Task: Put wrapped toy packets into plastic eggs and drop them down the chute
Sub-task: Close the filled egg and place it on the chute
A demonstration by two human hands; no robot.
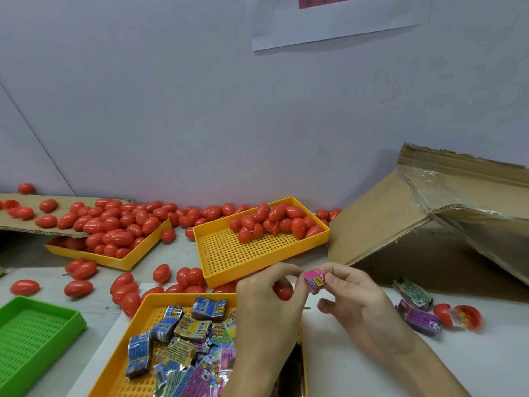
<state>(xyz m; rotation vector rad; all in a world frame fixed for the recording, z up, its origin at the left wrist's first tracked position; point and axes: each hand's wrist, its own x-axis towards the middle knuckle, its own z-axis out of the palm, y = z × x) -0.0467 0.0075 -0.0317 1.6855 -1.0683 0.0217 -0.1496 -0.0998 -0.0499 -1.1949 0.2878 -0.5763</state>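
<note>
Both hands up over the table edge, close together. Right hand (363,299) pinches a pink packet (315,280) between thumb and forefinger. Left hand (266,299) touches the same packet w/ its fingertips and seems to hold a red egg (283,291) tucked under its curled fingers; only part of the egg shows, so we can't tell if it's open or a half.

Packet stock sits in the near yellow tray (137,333), under the left wrist. Empty eggs heaped in the far yellow tray (257,253), more loose on the table. Cardboard chute (380,224) stands to the right, well apart from the hands.

Risks as we judge them:
- Packet looks boxy vs. the egg; if not folded tight, halves prob. won't snap shut, and the egg could pop open in the chute.
- Two-finger pinch on slick foil: could slip, drop among loose eggs.
- Egg held only by curled fingers while those fingertips work the packet; may roll out.
- An open egg with packet (463,316) lies to the right near two stray packets (415,305); easy to knock w/ the right forearm.
</note>
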